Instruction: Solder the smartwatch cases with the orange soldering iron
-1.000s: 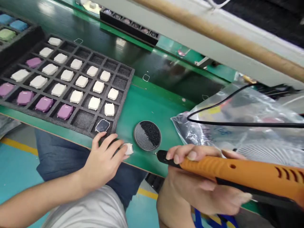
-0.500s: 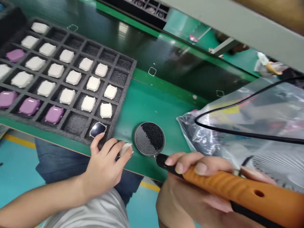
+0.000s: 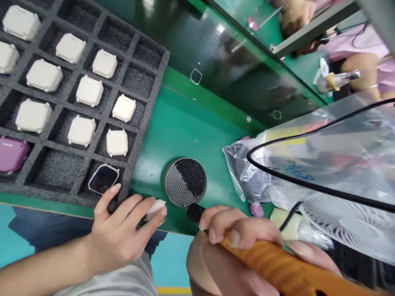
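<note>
One white case is pinched by left-hand fingers; an orange pen tool is wrapped by right-hand fingers. Foam tray holds many white cases and one dark-faced case.

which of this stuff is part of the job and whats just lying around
Part of the job:
- left hand pinching a white case
- right hand gripping an orange tool
- foam tray of cases
- round bristle pad, probably, as it's beside the tool's tip

Just lying around:
- plastic bag
- black cable
- fan
</note>
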Demonstrator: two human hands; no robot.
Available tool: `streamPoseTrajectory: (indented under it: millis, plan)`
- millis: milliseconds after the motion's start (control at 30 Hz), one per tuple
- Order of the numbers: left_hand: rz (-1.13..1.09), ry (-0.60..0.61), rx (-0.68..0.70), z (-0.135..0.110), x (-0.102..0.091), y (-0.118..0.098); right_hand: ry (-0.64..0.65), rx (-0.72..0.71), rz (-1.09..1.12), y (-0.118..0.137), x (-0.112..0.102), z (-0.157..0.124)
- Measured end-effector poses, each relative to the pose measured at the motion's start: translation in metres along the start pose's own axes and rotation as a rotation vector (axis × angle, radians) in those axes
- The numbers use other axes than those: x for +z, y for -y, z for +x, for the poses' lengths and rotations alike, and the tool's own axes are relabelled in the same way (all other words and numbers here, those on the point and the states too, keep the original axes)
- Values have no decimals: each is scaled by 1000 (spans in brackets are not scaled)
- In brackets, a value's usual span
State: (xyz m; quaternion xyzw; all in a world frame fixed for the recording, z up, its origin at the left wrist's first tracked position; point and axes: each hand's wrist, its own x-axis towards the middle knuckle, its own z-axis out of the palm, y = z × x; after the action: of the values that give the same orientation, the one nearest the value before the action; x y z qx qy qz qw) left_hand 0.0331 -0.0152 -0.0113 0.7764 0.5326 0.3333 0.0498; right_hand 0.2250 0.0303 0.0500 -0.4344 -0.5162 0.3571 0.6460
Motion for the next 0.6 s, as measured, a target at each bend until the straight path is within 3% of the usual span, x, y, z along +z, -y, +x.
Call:
streamPoseTrajectory:
  millis: [133,200,333,500,600]
  plan:
    - [-3,5,-4,1,-1,0,109,100,-51,-3,-27,0]
    - [0,7,-5,3,-2,0,105,159,-45,-4,-33,-1]
    - [4,15,-6,4,-3,0,24,163,-25,-4,-28,-6]
    - [4,0,-11,7,-2,0,-21,60,-46,-5,-24,-10]
    - [7,0,-10,9,-2,0,49,81,-64,-6,-29,-10]
